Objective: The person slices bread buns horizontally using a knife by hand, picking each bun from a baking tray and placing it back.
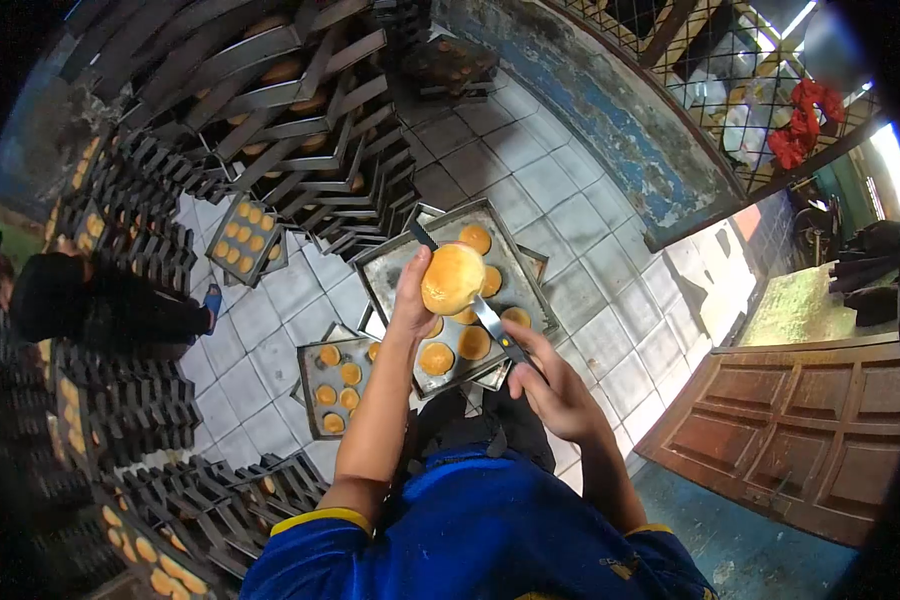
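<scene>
My left hand (411, 292) is closed around the edge of a round golden bun (453, 277), held above a baking tray. A knife (501, 332) with a dark handle and shiny metal near it is gripped in my right hand (555, 388). Its metal meets the near right edge of the bun, and the bun hides the middle of the blade. A dark toothed strip (423, 236), seemingly the blade's far end, sticks out past the bun's upper left. Beneath my hands, the metal baking tray (395, 275) bears several more round golden buns (436, 359).
Another tray of buns (316, 410) lies at lower left, and one (219, 248) sits farther off on the tiled floor (255, 330). Tall stacks of trays (300, 110) rise at the left and back. A person (120, 295) stands at far left. A wooden door (780, 430) is at right.
</scene>
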The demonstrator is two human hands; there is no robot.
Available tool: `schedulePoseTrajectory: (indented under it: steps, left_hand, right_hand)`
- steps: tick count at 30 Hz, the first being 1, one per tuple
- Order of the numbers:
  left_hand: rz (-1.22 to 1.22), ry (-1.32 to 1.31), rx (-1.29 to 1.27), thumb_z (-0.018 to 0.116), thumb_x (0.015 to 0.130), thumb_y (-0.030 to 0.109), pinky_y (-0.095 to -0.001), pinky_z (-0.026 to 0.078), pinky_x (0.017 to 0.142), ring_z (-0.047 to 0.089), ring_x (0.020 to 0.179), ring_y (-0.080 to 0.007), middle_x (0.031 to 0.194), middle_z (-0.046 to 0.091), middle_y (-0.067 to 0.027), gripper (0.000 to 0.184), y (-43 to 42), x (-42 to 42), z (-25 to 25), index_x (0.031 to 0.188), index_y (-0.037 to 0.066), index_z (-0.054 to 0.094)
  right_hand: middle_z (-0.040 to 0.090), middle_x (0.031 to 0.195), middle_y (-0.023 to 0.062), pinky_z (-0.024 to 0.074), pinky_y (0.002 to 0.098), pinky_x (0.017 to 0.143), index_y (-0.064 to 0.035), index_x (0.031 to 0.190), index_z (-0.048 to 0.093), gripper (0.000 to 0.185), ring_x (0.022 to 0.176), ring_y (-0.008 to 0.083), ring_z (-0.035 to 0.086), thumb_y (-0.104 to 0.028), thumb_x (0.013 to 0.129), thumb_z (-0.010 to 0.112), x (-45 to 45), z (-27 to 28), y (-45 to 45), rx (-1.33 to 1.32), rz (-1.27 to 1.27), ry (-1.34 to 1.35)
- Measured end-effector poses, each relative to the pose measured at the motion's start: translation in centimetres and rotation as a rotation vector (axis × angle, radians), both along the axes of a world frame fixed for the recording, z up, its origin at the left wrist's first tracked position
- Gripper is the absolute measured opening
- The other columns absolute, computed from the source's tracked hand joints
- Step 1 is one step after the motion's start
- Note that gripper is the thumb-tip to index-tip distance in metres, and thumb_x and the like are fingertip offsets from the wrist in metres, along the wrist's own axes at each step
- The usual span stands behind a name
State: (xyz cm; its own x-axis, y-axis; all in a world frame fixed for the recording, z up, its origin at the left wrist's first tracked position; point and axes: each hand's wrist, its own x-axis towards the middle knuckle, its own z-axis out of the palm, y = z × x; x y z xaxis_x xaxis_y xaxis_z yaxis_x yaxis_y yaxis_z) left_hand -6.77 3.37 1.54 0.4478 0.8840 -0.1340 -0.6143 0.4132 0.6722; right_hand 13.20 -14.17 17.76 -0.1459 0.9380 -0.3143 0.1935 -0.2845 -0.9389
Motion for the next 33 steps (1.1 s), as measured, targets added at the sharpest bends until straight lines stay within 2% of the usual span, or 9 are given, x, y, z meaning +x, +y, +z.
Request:
schedulePoseTrajectory:
  steps: [1,2,4,6,11,17,19,26,33]
  left_hand:
    - [-0.01,0.003,0.025,0.048,0.111,0.056,-0.0412,0.061,0.098,0.075,0.112,-0.0261,0.127,0.074,-0.0159,0.066,0.4,-0.5,0.2,0.14,-0.001,0.062]
    - [-0.024,0.007,0.049,0.049,0.111,0.056,-0.041,0.062,0.097,0.075,0.111,-0.0264,0.126,0.074,-0.0158,0.065,0.5,-0.7,0.4,0.14,-0.001,0.062]
    - [-0.009,0.014,0.008,0.052,0.11,0.057,-0.0409,0.062,0.097,0.075,0.111,-0.0262,0.127,0.074,-0.0153,0.066,0.2,-0.1,0.3,0.14,0.0,0.061]
    - [-0.005,0.012,-0.077,0.057,0.11,0.052,-0.0372,0.061,0.094,0.074,0.109,-0.0226,0.122,0.074,-0.0141,0.057,-0.5,1.0,0.2,0.131,-0.001,0.064]
    - [-0.093,-0.057,0.04,0.058,0.109,0.053,-0.0371,0.061,0.096,0.073,0.112,-0.0224,0.124,0.073,-0.0139,0.062,0.7,0.5,1.5,0.14,-0.001,0.062]
    - [-0.003,-0.016,0.001,0.052,0.11,0.059,-0.0381,0.062,0.091,0.074,0.108,-0.0207,0.125,0.073,-0.0104,0.067,0.2,1.8,2.1,0.145,0.002,0.06]
    - [0.053,-0.023,-0.081,0.057,0.11,0.054,-0.0384,0.062,0.096,0.073,0.113,-0.0226,0.126,0.073,-0.0131,0.064,-0.3,2.6,1.8,0.143,-0.001,0.061]
    - [0.25,-0.045,-0.151,0.055,0.112,0.05,-0.0362,0.061,0.095,0.073,0.111,-0.0215,0.124,0.073,-0.0107,0.059,1.0,0.8,1.7,0.142,0.0,0.061]
    - [0.375,0.038,-0.282,0.052,0.112,0.053,-0.0374,0.06,0.092,0.075,0.104,-0.021,0.119,0.075,-0.0093,0.055,0.6,2.4,-1.3,0.13,0.002,0.065]
  right_hand:
    - [0.06,0.087,0.0003,0.0388,0.0215,0.06,-0.0116,0.167,0.036,0.056,0.064,0.0045,0.045,-0.013,0.112,0.045,0.2,0.2,-0.4,0.008,0.038,-0.039]
    - [0.06,0.087,0.0003,0.0388,0.0215,0.06,-0.0116,0.167,0.036,0.056,0.064,0.0045,0.045,-0.013,0.112,0.045,0.0,0.2,-0.2,0.007,0.039,-0.038]
    - [0.061,0.085,0.0053,0.0493,0.03,0.083,-0.008,0.164,0.039,0.056,0.082,0.0139,0.059,-0.007,0.108,0.044,-0.9,0.3,0.5,-0.103,0.009,-0.008]
    - [0.061,0.085,0.0047,0.049,0.0296,0.082,-0.0081,0.164,0.039,0.055,0.082,0.0134,0.059,-0.008,0.109,0.044,-1.6,-1.1,1.7,-0.065,-0.002,0.048]
    - [0.06,0.087,0.003,0.0487,0.0285,0.081,-0.0081,0.164,0.038,0.054,0.082,0.0125,0.058,-0.009,0.11,0.044,-0.4,-0.8,1.5,-0.103,0.021,0.105]
    - [0.06,0.088,0.0034,0.0492,0.0291,0.082,-0.0076,0.163,0.039,0.052,0.082,0.0128,0.058,-0.011,0.112,0.044,-1.4,-2.1,2.7,-0.119,0.026,0.071]
    - [0.059,0.088,0.0031,0.0495,0.0295,0.082,-0.0072,0.163,0.038,0.052,0.082,0.0125,0.057,-0.009,0.112,0.044,-2.0,-3.3,3.9,-0.014,0.035,0.055]
    - [0.059,0.088,0.0034,0.0497,0.0299,0.084,-0.0089,0.163,0.037,0.052,0.084,0.0126,0.058,-0.01,0.112,0.044,-1.3,-3.3,2.5,-0.132,0.1,0.055]
    - [0.058,0.091,0.0065,0.0504,0.0317,0.087,-0.0123,0.165,0.037,0.053,0.088,0.0159,0.061,-0.012,0.112,0.045,-2.4,-10.2,6.2,-0.02,0.11,0.068]
